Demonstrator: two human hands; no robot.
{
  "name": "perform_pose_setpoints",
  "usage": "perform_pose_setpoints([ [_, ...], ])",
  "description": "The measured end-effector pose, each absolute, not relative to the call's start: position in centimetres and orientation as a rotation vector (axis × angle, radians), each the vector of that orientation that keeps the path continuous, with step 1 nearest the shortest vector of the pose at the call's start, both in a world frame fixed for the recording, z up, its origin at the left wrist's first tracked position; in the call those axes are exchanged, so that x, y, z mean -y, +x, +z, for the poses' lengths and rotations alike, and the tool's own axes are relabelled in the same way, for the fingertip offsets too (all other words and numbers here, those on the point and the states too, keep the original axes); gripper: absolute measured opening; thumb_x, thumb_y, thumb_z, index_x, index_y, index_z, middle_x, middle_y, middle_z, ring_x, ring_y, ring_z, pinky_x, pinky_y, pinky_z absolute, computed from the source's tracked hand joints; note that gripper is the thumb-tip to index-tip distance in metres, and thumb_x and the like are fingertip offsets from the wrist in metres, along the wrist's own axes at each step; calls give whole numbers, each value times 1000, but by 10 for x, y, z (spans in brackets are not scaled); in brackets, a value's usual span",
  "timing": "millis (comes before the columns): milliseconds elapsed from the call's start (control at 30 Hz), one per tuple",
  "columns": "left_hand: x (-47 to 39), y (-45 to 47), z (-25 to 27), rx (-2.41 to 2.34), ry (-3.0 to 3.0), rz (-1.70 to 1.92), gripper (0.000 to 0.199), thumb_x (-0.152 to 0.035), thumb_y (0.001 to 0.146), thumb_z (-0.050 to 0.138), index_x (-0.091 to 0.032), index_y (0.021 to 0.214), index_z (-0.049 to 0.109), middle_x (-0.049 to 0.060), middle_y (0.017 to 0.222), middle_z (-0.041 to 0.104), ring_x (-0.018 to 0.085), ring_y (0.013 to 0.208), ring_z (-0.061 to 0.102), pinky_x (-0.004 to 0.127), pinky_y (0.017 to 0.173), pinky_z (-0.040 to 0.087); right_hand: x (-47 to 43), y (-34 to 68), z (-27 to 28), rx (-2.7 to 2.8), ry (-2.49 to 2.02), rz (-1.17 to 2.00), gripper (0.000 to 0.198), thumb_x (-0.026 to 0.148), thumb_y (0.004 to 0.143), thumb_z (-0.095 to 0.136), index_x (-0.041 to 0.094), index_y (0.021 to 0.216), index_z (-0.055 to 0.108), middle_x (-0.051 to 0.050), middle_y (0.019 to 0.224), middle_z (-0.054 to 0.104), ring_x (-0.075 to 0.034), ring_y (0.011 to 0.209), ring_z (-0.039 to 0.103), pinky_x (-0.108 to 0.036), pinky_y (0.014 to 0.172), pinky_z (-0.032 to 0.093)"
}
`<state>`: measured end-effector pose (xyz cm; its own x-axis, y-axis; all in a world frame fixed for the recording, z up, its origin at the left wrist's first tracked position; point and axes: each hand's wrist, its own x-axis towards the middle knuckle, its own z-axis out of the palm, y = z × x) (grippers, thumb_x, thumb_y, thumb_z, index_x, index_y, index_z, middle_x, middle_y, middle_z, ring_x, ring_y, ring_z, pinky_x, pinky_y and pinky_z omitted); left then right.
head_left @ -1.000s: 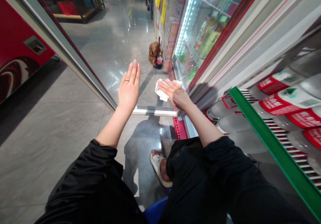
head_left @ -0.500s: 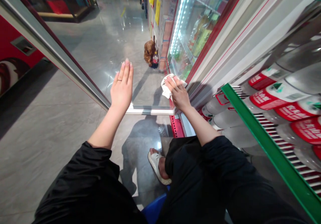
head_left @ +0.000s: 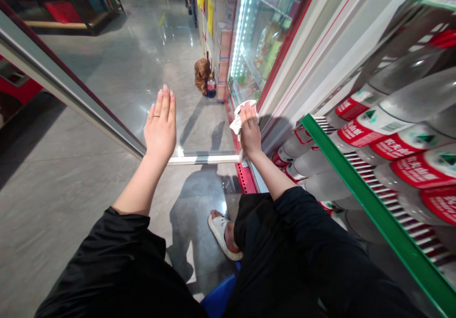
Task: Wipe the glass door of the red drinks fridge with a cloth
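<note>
My left hand (head_left: pixel 160 126) lies flat against the glass pane (head_left: pixel 117 66) of a cooler door, fingers straight and side by side, a thin ring on one of them. Lower right on the same pane, my right hand (head_left: pixel 251 133) presses a crumpled white cloth (head_left: pixel 238 118) to the glass; whether it is fabric or paper I cannot tell. The cloth shows around the fingertips and to their left, close to the white door frame (head_left: pixel 281 76). My palm hides the rest of it.
At right, large water bottles (head_left: pixel 402 114) with red labels lie on a wire shelf with a green front edge (head_left: pixel 370 204). Through the glass show a brown bag (head_left: pixel 202 75), a dark drink bottle (head_left: pixel 211 86) and stacked boxes (head_left: pixel 223 52). A blue object (head_left: pixel 219 296) is below me.
The view has swung slightly to the right. My right hand has turned more upright and slid the cloth a little towards the right side of the door. My left hand stays flat on the glass.
</note>
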<state>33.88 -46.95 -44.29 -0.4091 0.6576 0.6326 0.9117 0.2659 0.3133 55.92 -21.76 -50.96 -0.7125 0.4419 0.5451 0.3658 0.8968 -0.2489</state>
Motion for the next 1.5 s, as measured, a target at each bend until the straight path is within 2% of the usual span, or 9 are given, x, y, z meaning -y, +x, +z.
perform_pose_setpoints([
  [233,471,338,-442,2191,-1437,-960,70,-25,113,26,-31,183,24,1,190,25,22,177,19,48,147,14,243,539,-535,2292,-905,257,87,9,108,28,24,180,-18,-13,192,17,-27,177,10,-61,143,25],
  [533,471,335,-445,2165,-1433,-880,71,-24,113,22,-35,184,19,-3,191,22,20,177,18,45,147,15,248,517,-550,1942,-844,99,96,6,104,26,32,167,-43,-12,194,5,-28,176,-4,-68,137,36],
  [633,470,334,-447,2139,-1436,-860,70,-25,114,20,-34,184,17,-2,190,24,19,177,19,45,147,17,254,517,-558,1911,-841,52,94,6,104,24,31,167,-42,-13,193,5,-28,176,1,-68,136,38],
  [767,471,335,-448,2111,-1430,-859,69,-27,115,19,-35,184,17,-2,189,26,17,176,20,42,147,18,271,511,-567,1840,-924,294,92,3,101,21,25,173,-34,-18,192,7,-31,176,11,-69,137,32],
  [933,473,340,-439,2180,-1441,-901,69,-25,114,23,-29,183,25,3,189,28,20,176,23,44,146,16,284,495,-560,1823,-968,454,96,-3,96,20,18,177,-28,-21,191,-2,-30,177,3,-71,138,25],
  [1033,474,344,-433,2244,-1446,-953,70,-22,112,27,-25,181,31,5,189,28,24,177,23,46,147,13,285,500,-553,1987,-937,543,100,-7,93,25,19,183,-11,-16,193,4,-28,178,-2,-68,140,21],
  [1200,475,345,-429,2257,-1464,-1021,70,-22,110,30,-24,180,33,6,188,29,26,177,23,48,147,12,285,522,-550,2093,-1065,653,88,-6,96,30,10,182,19,-24,189,24,-30,179,14,-63,142,24],
  [1367,475,344,-430,2279,-1451,-973,71,-21,110,29,-25,181,33,6,189,29,26,177,23,47,147,11,288,517,-543,1988,-1192,582,80,-3,99,31,-7,177,13,-33,189,9,-33,180,3,-58,143,18],
  [1500,475,344,-431,2240,-1469,-988,68,-23,113,28,-25,181,31,6,188,32,23,176,23,44,147,12,294,516,-548,2039,-1120,564,76,-4,100,27,-8,175,21,-31,187,21,-32,180,2,-60,143,17],
])
